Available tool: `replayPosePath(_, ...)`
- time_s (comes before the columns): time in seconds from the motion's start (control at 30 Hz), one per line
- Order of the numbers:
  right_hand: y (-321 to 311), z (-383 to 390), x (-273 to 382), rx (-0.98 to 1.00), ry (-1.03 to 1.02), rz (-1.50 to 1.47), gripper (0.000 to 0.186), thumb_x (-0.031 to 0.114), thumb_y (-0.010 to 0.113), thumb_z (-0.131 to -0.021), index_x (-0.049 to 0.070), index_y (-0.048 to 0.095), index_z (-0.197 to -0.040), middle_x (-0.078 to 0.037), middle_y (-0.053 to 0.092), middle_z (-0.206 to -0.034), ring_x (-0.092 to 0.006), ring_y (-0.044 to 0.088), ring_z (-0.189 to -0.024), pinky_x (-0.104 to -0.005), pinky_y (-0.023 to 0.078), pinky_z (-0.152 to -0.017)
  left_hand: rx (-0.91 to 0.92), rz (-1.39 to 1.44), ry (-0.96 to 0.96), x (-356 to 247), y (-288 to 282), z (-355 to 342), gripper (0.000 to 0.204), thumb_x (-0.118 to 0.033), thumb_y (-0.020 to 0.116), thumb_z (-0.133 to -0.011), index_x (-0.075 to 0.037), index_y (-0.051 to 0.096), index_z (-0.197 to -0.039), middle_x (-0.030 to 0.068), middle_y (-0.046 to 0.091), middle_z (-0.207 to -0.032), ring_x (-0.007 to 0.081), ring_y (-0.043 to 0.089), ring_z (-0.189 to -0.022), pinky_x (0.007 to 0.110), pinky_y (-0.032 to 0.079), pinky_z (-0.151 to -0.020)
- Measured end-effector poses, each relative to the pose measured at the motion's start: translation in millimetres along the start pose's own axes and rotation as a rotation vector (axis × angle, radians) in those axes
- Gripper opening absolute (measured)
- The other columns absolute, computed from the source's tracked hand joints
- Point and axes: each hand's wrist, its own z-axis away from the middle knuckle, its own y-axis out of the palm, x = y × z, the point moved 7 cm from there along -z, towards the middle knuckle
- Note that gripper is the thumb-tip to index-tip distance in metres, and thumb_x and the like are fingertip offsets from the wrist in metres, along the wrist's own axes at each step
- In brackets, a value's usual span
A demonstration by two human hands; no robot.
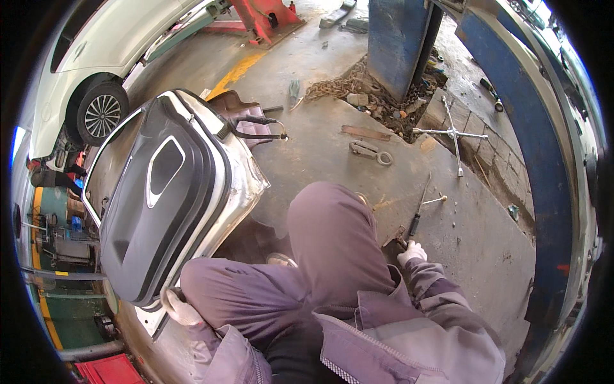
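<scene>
My gloved left hand [181, 308] curled at the car door's [160, 217] near edge, likely steadying it as it lay panel-up beside my knee; whether it pinched, I could not tell. My gloved right hand [412, 253], grip unclear, rested by a black-handled tool [415, 224], seemingly laid within reach.

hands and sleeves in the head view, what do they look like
The left hand and right hand wear whitish gloves. The long sleeves are greyish purple, with lighter and darker panels on the right one.
</scene>
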Motion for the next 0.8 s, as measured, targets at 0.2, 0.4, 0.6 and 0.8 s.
replayPosePath(0.2,54,-36,-1,0.021,-0.027,0.126,0.039,0.035,0.071,-0.091,0.008,0.079,-0.118,-0.019,0.078,-0.117,-0.0368,0.074,-0.117,-0.0463,0.06,-0.095,0.098,-0.554,-0.256,111,-61,30,0.033,-0.024,0.059,-0.109,-0.002,0.064,-0.133,0.0089,0.07,-0.116,0.0206,0.066,-0.102,0.033,0.055,-0.09)
replayPosePath(0.4,74,-41,-7,0.117,-0.101,-0.146,0.038,0.036,0.07,-0.089,0.005,0.081,-0.108,-0.023,0.077,-0.115,-0.0382,0.073,-0.115,-0.0491,0.058,-0.092,0.27,-0.674,-0.358,163,-37,41,0.031,-0.024,0.059,-0.108,-0.002,0.065,-0.13,0.0087,0.07,-0.113,0.0207,0.065,-0.099,0.033,0.055,-0.089)
replayPosePath(0.6,45,8,-76,0.153,0.197,-0.434,0.033,0.024,0.065,-0.093,0.006,0.076,-0.118,-0.021,0.076,-0.116,-0.04,0.072,-0.113,-0.0466,0.055,-0.096,0.33,-0.813,-0.348,170,-38,35,0.029,-0.024,0.059,-0.108,-0.002,0.066,-0.127,0.0085,0.07,-0.11,0.0208,0.065,-0.097,0.034,0.055,-0.087)
replayPosePath(0.8,56,36,-176,0.038,0.402,-0.43,0.037,0.034,0.071,-0.094,0.009,0.075,-0.12,-0.02,0.076,-0.118,-0.0415,0.073,-0.113,-0.0482,0.056,-0.097,0.386,-0.872,-0.341,183,-31,26,0.028,-0.023,0.059,-0.107,-0.002,0.067,-0.123,0.0083,0.07,-0.107,0.0209,0.064,-0.094,0.035,0.054,-0.086)
